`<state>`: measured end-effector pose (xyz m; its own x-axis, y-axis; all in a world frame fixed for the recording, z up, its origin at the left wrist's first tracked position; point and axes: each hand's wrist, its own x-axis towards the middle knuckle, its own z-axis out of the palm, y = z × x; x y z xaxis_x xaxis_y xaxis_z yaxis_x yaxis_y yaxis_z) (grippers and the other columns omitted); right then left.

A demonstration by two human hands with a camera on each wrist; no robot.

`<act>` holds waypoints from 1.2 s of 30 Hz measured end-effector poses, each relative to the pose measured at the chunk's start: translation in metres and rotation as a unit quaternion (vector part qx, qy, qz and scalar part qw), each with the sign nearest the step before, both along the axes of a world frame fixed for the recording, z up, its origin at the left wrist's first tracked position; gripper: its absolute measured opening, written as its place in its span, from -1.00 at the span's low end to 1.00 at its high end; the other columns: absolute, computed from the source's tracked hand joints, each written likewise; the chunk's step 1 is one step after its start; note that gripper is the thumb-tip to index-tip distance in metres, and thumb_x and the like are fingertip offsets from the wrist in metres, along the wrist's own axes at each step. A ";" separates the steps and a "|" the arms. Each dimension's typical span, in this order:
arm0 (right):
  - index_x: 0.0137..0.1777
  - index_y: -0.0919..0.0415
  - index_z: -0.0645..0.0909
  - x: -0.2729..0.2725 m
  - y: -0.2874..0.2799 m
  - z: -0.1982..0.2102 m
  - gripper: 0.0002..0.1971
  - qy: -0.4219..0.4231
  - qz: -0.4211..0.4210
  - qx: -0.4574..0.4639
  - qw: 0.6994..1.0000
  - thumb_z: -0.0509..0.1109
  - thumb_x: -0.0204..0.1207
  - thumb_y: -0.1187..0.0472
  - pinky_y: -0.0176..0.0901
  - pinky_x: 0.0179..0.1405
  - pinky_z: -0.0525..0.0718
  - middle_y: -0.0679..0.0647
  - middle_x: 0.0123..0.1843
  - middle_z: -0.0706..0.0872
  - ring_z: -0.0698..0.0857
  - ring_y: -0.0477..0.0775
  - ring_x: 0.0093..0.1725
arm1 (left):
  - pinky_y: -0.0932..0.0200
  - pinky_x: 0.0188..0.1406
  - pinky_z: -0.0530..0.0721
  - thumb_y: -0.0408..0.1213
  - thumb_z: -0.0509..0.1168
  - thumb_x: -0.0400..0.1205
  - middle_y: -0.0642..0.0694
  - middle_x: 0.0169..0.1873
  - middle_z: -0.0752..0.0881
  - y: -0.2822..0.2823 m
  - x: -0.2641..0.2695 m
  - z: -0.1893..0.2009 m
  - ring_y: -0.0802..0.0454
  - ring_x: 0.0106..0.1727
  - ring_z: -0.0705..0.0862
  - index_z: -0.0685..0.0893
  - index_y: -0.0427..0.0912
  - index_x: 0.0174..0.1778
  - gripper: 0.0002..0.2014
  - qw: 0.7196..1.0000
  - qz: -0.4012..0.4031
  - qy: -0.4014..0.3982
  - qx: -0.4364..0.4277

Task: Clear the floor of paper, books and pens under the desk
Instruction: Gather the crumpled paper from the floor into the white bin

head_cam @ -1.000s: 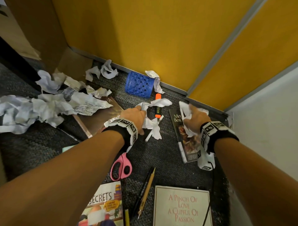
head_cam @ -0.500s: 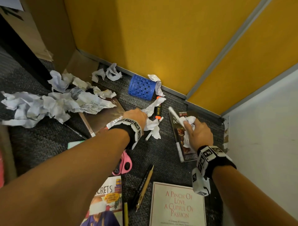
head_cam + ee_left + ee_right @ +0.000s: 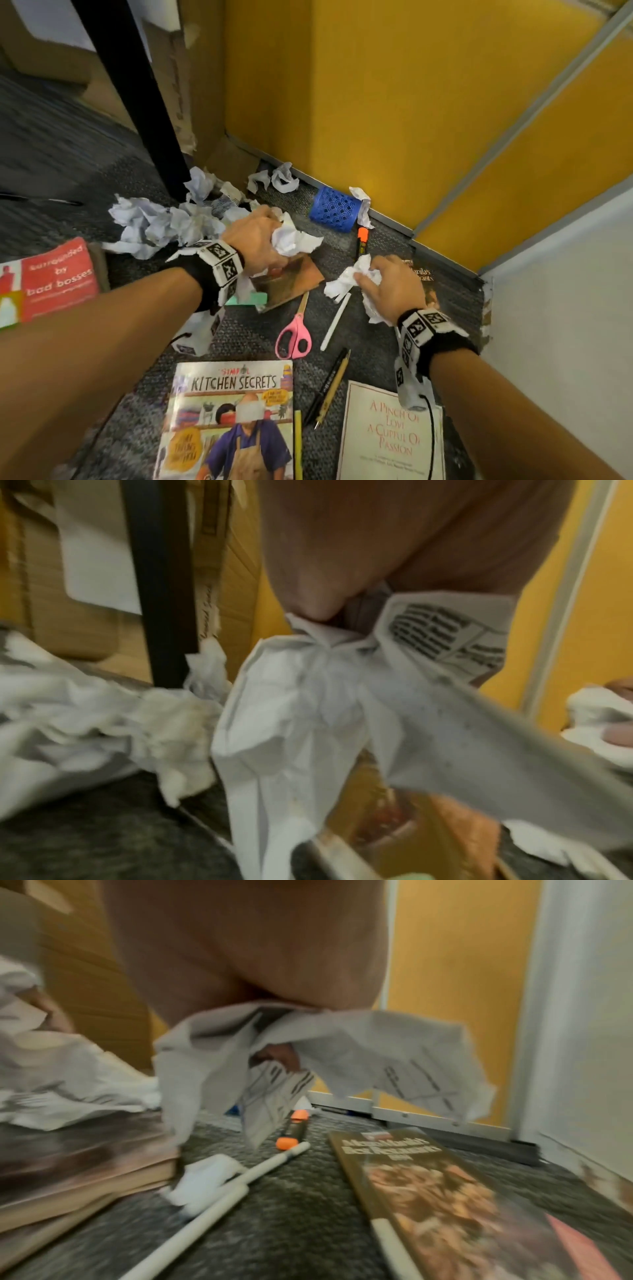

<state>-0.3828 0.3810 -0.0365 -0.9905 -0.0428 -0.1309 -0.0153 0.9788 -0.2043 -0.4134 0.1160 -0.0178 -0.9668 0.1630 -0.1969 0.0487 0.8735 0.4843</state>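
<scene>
My left hand grips a wad of crumpled white paper just above a brown book. In the left wrist view this paper hangs from the curled fingers. My right hand holds another crumpled printed sheet above the carpet; the right wrist view shows that sheet drooping under the palm. A white pen and an orange marker lie on the floor between the hands. A heap of crumpled paper lies left of my left hand.
Books lie around: Kitchen Secrets, a cream one, a red one, a restaurant guide. Pink scissors, a black pen and pencil and a tipped blue pen holder are on the carpet. A black desk leg stands left.
Both hands have come up off the floor and back toward me with their paper. The left hand has moved left toward the paper heap. The view has pulled back.
</scene>
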 end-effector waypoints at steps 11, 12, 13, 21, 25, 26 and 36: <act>0.34 0.14 0.52 -0.010 -0.063 -0.033 -0.62 -0.162 0.082 0.146 0.972 0.29 0.62 -0.04 0.12 0.20 0.63 0.19 0.34 0.61 0.63 0.31 0.32 | 0.05 0.10 0.66 0.08 0.50 0.40 -0.09 0.20 0.64 -0.058 0.061 -0.059 -0.14 0.19 0.70 0.61 0.00 0.31 -0.43 0.981 0.037 -0.131 -0.138; 0.31 0.14 0.54 -0.007 -0.064 -0.038 -0.64 -0.155 0.086 0.144 0.973 0.30 0.62 -0.03 0.10 0.19 0.63 0.18 0.32 0.63 0.64 0.30 0.30 | 0.05 0.13 0.67 0.09 0.44 0.44 -0.09 0.24 0.61 -0.056 0.067 -0.067 -0.15 0.22 0.69 0.57 -0.03 0.33 -0.44 0.982 0.054 -0.124 -0.134; 0.28 0.13 0.56 -0.002 -0.064 -0.041 -0.66 -0.142 0.087 0.143 0.976 0.31 0.61 -0.02 0.09 0.18 0.63 0.15 0.30 0.63 0.65 0.29 0.29 | 0.05 0.13 0.68 0.09 0.39 0.46 -0.07 0.25 0.60 -0.054 0.071 -0.072 -0.15 0.22 0.70 0.56 -0.03 0.34 -0.45 0.982 0.069 -0.116 -0.130; 0.24 0.14 0.56 0.014 -0.053 -0.055 -0.69 -0.109 0.083 0.091 0.986 0.26 0.64 -0.03 0.08 0.15 0.61 0.14 0.24 0.64 0.66 0.28 0.24 | 0.05 0.07 0.61 0.20 0.40 0.47 -0.04 0.16 0.60 -0.050 0.058 -0.070 -0.14 0.17 0.69 0.67 0.06 0.26 -0.51 0.992 0.026 -0.073 -0.097; 0.22 0.19 0.58 0.013 -0.045 -0.036 -0.67 -0.061 0.031 0.005 0.998 0.27 0.64 -0.04 0.05 0.09 0.57 0.19 0.20 0.68 0.66 0.29 0.22 | 0.06 0.08 0.66 0.13 0.34 0.54 -0.05 0.22 0.65 -0.040 0.051 -0.054 -0.11 0.15 0.70 0.68 0.04 0.29 -0.56 0.996 0.021 -0.037 -0.073; 0.22 0.19 0.59 0.014 -0.044 -0.026 -0.66 -0.052 0.018 -0.012 0.998 0.26 0.63 -0.04 0.05 0.07 0.58 0.19 0.19 0.68 0.67 0.29 0.21 | 0.04 0.08 0.68 0.15 0.34 0.53 -0.05 0.22 0.65 -0.037 0.052 -0.047 -0.11 0.14 0.71 0.69 0.04 0.28 -0.55 0.997 0.024 -0.029 -0.074; 0.24 0.19 0.59 0.091 -0.059 0.154 -0.64 -0.013 -0.058 -0.084 0.995 0.24 0.65 -0.06 0.05 0.01 0.60 0.20 0.15 0.64 0.67 0.28 0.11 | -0.05 0.01 0.69 0.10 0.40 0.45 0.02 0.00 0.58 -0.010 0.119 0.120 -0.16 0.03 0.72 0.72 0.01 0.13 -0.61 0.997 0.050 -0.051 -0.016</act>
